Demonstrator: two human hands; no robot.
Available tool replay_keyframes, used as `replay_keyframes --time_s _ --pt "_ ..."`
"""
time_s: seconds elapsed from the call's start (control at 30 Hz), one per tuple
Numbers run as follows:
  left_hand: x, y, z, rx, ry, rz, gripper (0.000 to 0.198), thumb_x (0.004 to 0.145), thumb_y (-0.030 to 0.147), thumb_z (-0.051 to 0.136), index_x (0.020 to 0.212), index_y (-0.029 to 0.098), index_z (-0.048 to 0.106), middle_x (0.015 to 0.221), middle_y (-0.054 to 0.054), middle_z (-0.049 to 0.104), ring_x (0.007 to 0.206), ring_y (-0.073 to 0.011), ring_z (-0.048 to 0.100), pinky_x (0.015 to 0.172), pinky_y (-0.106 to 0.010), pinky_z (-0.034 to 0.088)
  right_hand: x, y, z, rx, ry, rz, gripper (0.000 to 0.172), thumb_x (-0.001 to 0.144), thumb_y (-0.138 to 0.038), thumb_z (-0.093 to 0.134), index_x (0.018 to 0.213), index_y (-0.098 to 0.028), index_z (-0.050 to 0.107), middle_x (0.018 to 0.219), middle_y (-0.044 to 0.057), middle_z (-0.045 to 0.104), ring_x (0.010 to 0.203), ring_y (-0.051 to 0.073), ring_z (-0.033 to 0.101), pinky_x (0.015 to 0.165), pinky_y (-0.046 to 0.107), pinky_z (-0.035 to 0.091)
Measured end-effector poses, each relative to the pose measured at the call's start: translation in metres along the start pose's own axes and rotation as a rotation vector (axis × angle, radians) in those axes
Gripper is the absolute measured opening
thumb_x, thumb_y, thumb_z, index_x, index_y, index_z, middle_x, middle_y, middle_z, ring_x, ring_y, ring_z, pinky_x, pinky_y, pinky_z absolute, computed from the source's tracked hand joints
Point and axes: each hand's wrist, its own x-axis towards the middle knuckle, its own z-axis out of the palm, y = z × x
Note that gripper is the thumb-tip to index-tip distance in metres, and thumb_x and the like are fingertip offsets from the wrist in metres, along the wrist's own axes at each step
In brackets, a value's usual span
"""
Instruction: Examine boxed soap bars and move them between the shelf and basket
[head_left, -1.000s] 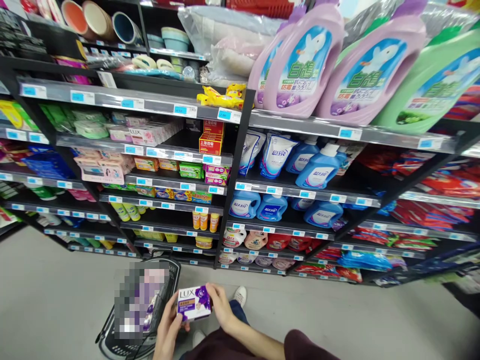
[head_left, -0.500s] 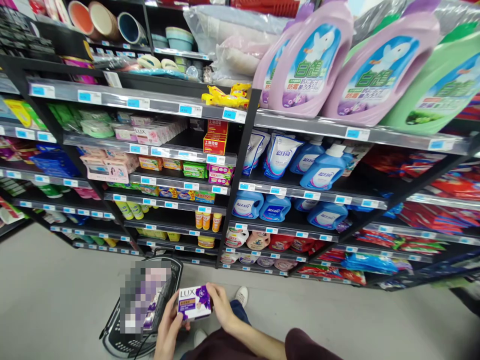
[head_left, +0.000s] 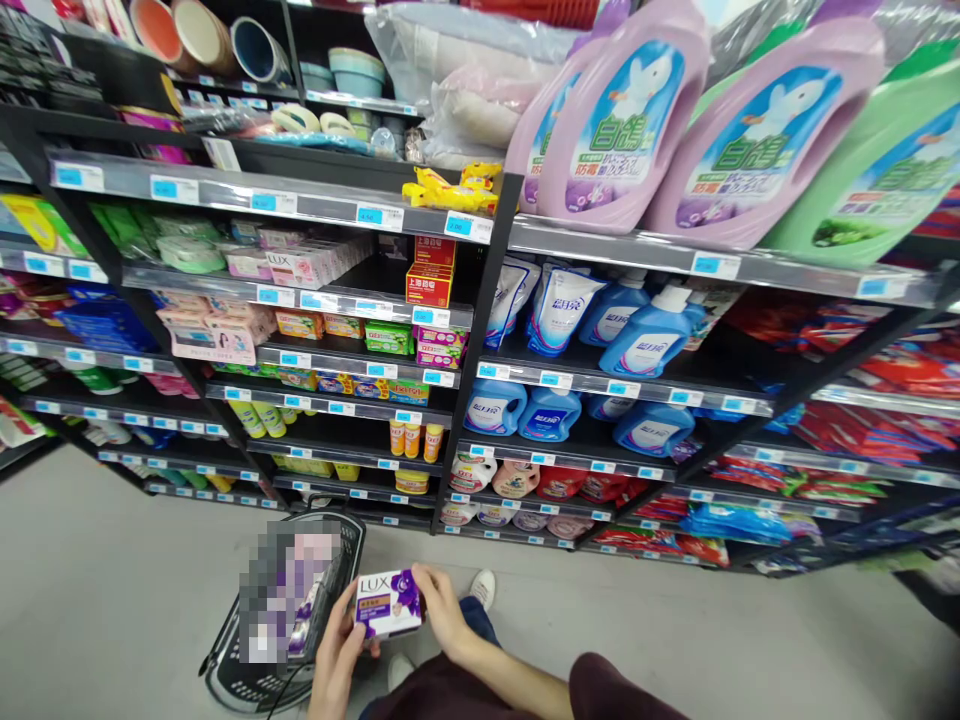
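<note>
I hold a white and purple LUX soap box (head_left: pixel 388 603) low in front of me with both hands. My left hand (head_left: pixel 339 650) grips its left end from below. My right hand (head_left: pixel 442 610) wraps fingers over its right end. A black wire shopping basket (head_left: pixel 232 670) stands on the floor just left of my hands, with purple and white goods inside it, partly blurred out. My white shoe (head_left: pixel 481 589) shows beyond my right hand.
Black store shelving fills the view: soap boxes (head_left: pixel 300 265) and small goods at left, blue detergent bottles (head_left: pixel 645 335) in the middle, big pink jugs (head_left: pixel 615 120) on top right, red packs (head_left: pixel 847 430) at far right. Grey floor (head_left: pixel 97 580) lies at lower left.
Almost nothing differs; the view has shifted a little and the soap box stays held in both hands beside the basket.
</note>
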Motion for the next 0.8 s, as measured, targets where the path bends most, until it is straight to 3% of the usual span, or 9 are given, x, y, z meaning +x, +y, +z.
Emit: replay_keyframes --time_s 0.27,0.47,0.8 --pt "0.001 0.000 -0.001 0.001 -0.017 0.005 0.067 0.077 0.054 0.071 0.135 0.023 0.056 0.107 -0.006 0.069 0.070 -0.0165 0.059 0.068 -0.027 0.050 0.000 0.003 -0.003 -0.015 0.015 0.009 0.064 0.069 -0.080 0.060 0.068 -0.017 0.067 0.071 0.005 0.064 0.074 0.021 0.057 0.068 0.028 0.044" --pt "0.000 0.001 0.001 0.014 -0.008 0.002 0.072 0.077 0.056 0.070 0.138 0.021 0.054 0.107 -0.007 0.069 0.069 -0.0161 0.059 0.066 -0.027 0.051 0.001 0.009 -0.005 -0.014 -0.001 -0.006 0.058 0.076 -0.075 0.058 0.072 -0.017 0.068 0.074 0.005 0.062 0.076 0.020 0.054 0.068 0.028 0.042" --pt "0.001 -0.001 0.001 0.029 -0.044 -0.002 0.072 0.079 0.055 0.068 0.140 0.021 0.051 0.110 -0.008 0.069 0.068 -0.0157 0.058 0.065 -0.027 0.052 0.003 0.011 -0.008 -0.025 0.005 0.014 0.061 0.072 -0.079 0.058 0.068 -0.018 0.064 0.073 0.004 0.059 0.076 0.020 0.052 0.069 0.027 0.041"
